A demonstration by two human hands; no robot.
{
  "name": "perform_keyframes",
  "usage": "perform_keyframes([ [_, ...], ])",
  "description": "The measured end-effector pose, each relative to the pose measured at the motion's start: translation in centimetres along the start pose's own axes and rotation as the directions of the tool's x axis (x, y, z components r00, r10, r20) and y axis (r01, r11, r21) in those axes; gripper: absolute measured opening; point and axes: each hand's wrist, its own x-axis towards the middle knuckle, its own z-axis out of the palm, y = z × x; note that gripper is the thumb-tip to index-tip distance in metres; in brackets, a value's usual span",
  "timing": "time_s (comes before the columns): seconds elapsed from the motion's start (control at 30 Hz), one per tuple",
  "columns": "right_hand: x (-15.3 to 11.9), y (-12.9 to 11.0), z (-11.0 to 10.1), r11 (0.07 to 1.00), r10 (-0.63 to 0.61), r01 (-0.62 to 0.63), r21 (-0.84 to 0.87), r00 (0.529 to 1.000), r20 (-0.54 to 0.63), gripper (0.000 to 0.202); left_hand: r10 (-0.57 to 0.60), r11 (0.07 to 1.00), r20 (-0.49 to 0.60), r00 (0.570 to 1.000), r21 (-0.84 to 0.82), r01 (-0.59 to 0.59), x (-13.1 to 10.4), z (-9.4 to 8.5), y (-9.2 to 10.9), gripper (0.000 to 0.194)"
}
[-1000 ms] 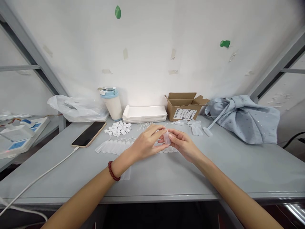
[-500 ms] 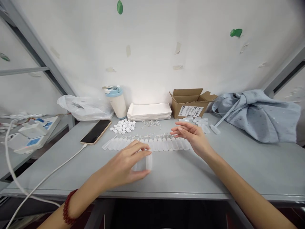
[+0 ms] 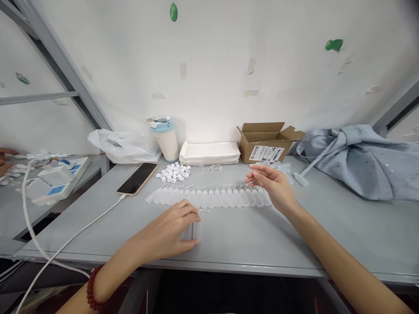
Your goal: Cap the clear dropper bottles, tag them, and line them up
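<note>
My left hand (image 3: 178, 229) is low over the desk's front half, its thumb and fingers closed around translucent plastic sleeves (image 3: 196, 231) standing side by side. A thin white cord (image 3: 203, 210) pokes out just beyond its fingertips. In front of that hand lies a long row of similar translucent sleeves (image 3: 225, 198), each with a white cord loop at its far end. My right hand (image 3: 270, 181) hovers above the row's right end, fingers loosely bent and slightly apart, with nothing visible in them. It partly hides a pile of loose translucent pieces (image 3: 286, 168).
White caps (image 3: 173, 172) are heaped beside a phone (image 3: 137, 179) on a charging cable (image 3: 78, 229). Behind stand a tumbler (image 3: 166, 141), a stack of white sheets (image 3: 209, 153), loose cords (image 3: 211, 169), an open cardboard box (image 3: 266, 144) and a grey-blue cloth bag (image 3: 363, 161). Another person's hand (image 3: 6, 159) shows far left.
The view has swung slightly left. My left hand has come down and left with the sleeves, nearer the desk. My right hand's fingers have curled a little, staying over the row's right end.
</note>
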Motion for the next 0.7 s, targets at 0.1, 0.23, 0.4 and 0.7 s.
perform_keyframes([
  [0.1,0.4,0.2,-0.3,1.0,-0.01,0.009,-0.022,1.0,-0.027,0.03,0.012,1.0,-0.004,1.0,0.013,-0.012,0.0,-0.3,0.1,0.024],
  [0.23,0.8,0.5,-0.6,0.998,-0.03,0.027,-0.056,0.998,-0.052,0.03,0.015,0.999,-0.009,1.0,0.034,-0.015,-0.3,-0.5,0.3,0.024],
  [0.4,1.2,0.9,-1.0,0.993,-0.057,0.05,-0.108,0.996,-0.068,0.03,0.009,0.999,0.007,1.0,0.039,-0.009,-0.5,-0.6,0.2,0.025],
  [0.7,3.3,2.1,-2.7,0.916,-0.188,0.124,-0.38,0.973,-0.135,0.023,0.015,0.999,-0.012,1.0,0.035,-0.014,-0.3,-1.5,0.4,0.028],
])
